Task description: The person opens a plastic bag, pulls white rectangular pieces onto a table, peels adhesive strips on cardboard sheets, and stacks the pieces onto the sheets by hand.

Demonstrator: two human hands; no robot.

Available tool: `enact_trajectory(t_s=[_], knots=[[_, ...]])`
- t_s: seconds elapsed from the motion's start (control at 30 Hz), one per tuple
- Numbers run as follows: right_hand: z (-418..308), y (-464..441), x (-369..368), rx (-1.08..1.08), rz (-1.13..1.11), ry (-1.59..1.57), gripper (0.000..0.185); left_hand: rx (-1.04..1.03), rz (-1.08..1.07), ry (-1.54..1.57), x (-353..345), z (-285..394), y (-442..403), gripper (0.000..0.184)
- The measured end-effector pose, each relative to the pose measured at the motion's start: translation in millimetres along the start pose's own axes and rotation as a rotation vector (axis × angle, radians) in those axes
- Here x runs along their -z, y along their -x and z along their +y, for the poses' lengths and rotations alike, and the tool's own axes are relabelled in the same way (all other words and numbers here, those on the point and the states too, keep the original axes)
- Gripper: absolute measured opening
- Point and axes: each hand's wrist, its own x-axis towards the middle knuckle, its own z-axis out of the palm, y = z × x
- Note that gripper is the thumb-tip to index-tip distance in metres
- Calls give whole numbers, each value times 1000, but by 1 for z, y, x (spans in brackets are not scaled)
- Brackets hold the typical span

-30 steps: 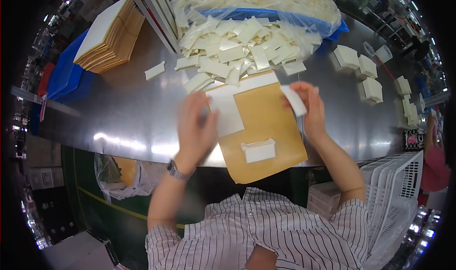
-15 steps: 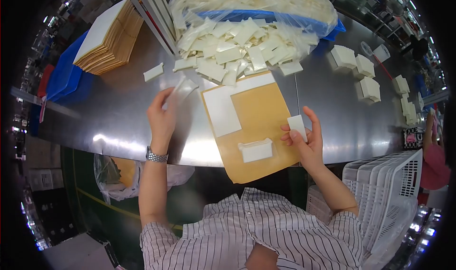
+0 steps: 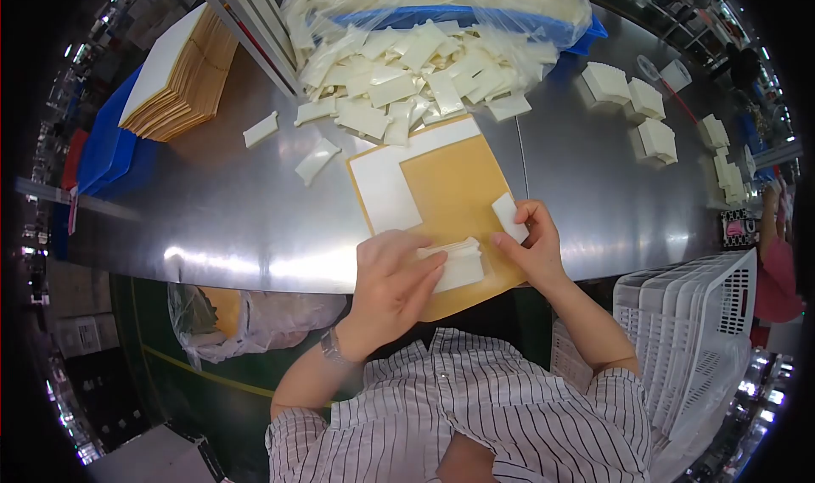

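A tan board [image 3: 463, 177] with white strips along its left and far edges lies at the front of the metal table. Near its lower edge sits a small stack of white plastic pieces [image 3: 463, 268]. My left hand [image 3: 390, 279] has its fingers closed at the left end of this stack and covers part of it. At the board's right edge, my right hand [image 3: 536, 244] pinches a small white rectangular piece [image 3: 508, 216] between thumb and fingers. A loose white plastic piece [image 3: 317, 160] lies left of the board.
A heap of white plastic pieces [image 3: 390, 88] spills from a plastic bag in a blue tray [image 3: 586, 37] at the back. Tan sheets [image 3: 182, 75] are piled far left. Stacked white pieces [image 3: 655, 139] stand right. White baskets [image 3: 679, 339] are below the table's right edge.
My left hand has let go of the loose white piece left of the board and moved right to the small stack. My right hand keeps its white piece, now lower over the board's edge.
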Motion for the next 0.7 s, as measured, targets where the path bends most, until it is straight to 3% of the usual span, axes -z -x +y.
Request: enact_trajectory(t_s=[0.23,0.4,0.5,0.6,0.67,0.7], knots=[[7,1,3,-94,31,-37,30,-78,-15,-54,-17,-11,1,27],[7,-1,4,-91,48,-133,23,2,-3,207,-17,-8,6,58],[-5,0,-1,-52,97,-153,26,97,-48,356,-25,-16,20,65],[-9,8,0,70,6,-150,32,148,-68,392,-31,-26,29,62],[-20,13,-4,373,-98,271,32,149,-44,414,-35,-29,31,60],[-21,13,-6,372,-100,272,32,146,-21,432,-36,-29,31,58]])
